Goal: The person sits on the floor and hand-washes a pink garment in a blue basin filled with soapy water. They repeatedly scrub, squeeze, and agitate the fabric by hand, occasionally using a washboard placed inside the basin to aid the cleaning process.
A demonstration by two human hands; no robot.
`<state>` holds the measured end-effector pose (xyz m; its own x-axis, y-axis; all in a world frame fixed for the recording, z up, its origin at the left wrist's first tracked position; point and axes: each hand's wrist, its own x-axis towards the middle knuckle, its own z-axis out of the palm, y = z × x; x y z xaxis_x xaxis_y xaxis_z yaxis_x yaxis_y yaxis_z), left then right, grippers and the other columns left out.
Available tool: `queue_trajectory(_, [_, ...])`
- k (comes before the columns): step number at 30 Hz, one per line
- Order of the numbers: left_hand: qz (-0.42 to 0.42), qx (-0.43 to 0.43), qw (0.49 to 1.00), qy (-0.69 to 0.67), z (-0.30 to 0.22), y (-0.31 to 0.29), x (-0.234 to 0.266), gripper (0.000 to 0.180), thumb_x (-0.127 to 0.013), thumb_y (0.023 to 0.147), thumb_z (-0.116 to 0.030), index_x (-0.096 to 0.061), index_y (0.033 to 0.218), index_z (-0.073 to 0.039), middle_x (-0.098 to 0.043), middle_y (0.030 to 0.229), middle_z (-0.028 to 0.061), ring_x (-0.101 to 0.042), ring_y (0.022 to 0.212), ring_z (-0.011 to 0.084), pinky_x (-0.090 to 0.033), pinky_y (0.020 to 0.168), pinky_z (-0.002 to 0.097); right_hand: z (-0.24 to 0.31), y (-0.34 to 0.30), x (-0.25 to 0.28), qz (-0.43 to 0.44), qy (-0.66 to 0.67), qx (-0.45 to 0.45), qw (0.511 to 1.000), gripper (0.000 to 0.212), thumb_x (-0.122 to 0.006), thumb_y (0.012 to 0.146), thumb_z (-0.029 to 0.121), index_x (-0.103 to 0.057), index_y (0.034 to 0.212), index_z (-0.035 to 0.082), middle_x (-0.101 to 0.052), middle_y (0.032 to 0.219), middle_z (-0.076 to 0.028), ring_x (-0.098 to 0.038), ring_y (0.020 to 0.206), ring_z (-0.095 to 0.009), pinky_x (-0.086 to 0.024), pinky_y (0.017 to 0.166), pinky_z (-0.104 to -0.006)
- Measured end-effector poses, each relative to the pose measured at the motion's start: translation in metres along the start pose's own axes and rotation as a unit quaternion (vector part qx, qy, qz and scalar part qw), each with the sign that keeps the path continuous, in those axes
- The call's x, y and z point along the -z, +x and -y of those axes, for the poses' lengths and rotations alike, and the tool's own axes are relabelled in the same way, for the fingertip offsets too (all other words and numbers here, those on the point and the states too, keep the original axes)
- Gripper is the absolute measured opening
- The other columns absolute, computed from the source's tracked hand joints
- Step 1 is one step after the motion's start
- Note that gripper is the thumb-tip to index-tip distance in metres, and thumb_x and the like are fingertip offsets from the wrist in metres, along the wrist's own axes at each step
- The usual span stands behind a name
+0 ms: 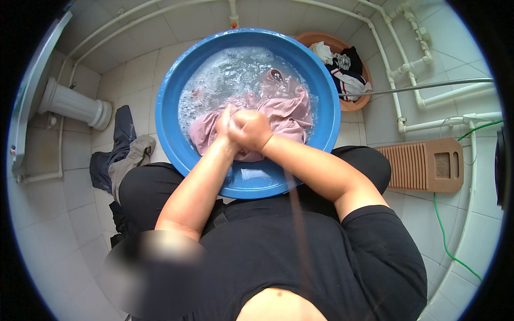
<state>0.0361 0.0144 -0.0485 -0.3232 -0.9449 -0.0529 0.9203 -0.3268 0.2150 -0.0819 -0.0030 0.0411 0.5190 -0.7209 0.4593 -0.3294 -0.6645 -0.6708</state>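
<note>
A pink garment [286, 115] lies wet and bunched in sudsy water inside a large blue basin [164, 120]. My left hand [225, 128] and my right hand [250, 129] are pressed together over the near side of the cloth. Right fingers are curled into a fist against the left hand, and both hands look closed on folds of the garment. The part between the palms is hidden. White foam [195, 96] covers the left side of the water. The basin stands between my bent legs.
Behind on the right, an orange-brown basin [366, 69] holds dark and white clothes. A brown washboard [423, 165] leans at the right, near a green cord [444, 235] and white pipes [393, 85]. Dark and beige clothes [120, 150] lie on the tiled floor at left, near a white pedestal [80, 106].
</note>
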Motion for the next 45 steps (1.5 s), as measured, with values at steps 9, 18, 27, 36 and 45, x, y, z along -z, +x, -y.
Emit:
queue_trajectory(9, [-0.231, -0.028, 0.965, 0.122, -0.006, 0.001, -0.012, 0.025, -0.044, 0.091, -0.031, -0.055, 0.082, -0.010, -0.057, 0.077, 0.0047, -0.056, 0.073, 0.0181, -0.046, 0.063, 0.0323, 0.022, -0.001, 0.009, 0.015, 0.050, -0.055, 0.997, 0.021, -0.056, 0.073, 0.030, -0.061, 0.068, 0.010, -0.061, 0.073, -0.013, -0.059, 0.067, -0.032, -0.048, 0.059, -0.0397])
queue_trajectory(18, [-0.203, -0.147, 0.961, 0.119, -0.045, 0.010, -0.142, 0.042, -0.037, 0.093, -0.033, -0.046, 0.116, 0.000, -0.053, 0.117, 0.0188, -0.052, 0.109, 0.0278, -0.040, 0.097, 0.0406, -0.104, 0.053, 0.013, -0.083, -0.253, -0.220, 0.938, 0.051, -0.061, 0.076, 0.041, -0.050, 0.109, 0.003, -0.053, 0.108, -0.016, -0.056, 0.097, -0.033, -0.046, 0.083, -0.0381])
queue_trajectory(27, [-0.318, 0.128, 0.352, 0.871, -0.050, -0.002, -0.075, 0.065, -0.060, 0.077, -0.035, -0.038, 0.130, -0.005, -0.055, 0.115, 0.0216, -0.054, 0.107, 0.0353, -0.040, 0.092, 0.0399, -0.108, 0.049, 0.036, 0.237, -0.247, -0.324, 0.882, 0.057, -0.064, 0.074, 0.039, -0.053, 0.113, -0.001, -0.060, 0.109, -0.020, -0.059, 0.102, -0.030, -0.046, 0.086, -0.0387])
queue_trajectory(36, [-0.156, -0.111, 0.215, 0.958, -0.056, -0.016, -0.061, 0.038, -0.062, 0.071, -0.032, -0.063, 0.097, -0.005, -0.051, 0.121, 0.0169, -0.049, 0.109, 0.0355, -0.041, 0.089, 0.0401, -0.115, 0.035, 0.044, 0.290, -0.303, -0.290, 0.860, 0.045, -0.056, 0.076, 0.033, -0.056, 0.112, 0.005, -0.061, 0.105, -0.020, -0.058, 0.101, -0.033, -0.045, 0.087, -0.0411])
queue_trajectory(45, [-0.340, -0.074, 0.862, 0.369, -0.019, -0.001, -0.071, 0.045, -0.072, 0.076, -0.027, -0.054, 0.108, -0.001, -0.061, 0.098, 0.0140, -0.061, 0.091, 0.0202, -0.050, 0.082, 0.0339, -0.129, 0.027, 0.039, 0.164, -0.149, -0.416, 0.882, 0.058, -0.059, 0.073, 0.042, -0.057, 0.112, -0.001, -0.052, 0.121, -0.021, -0.051, 0.111, -0.035, -0.042, 0.091, -0.0381])
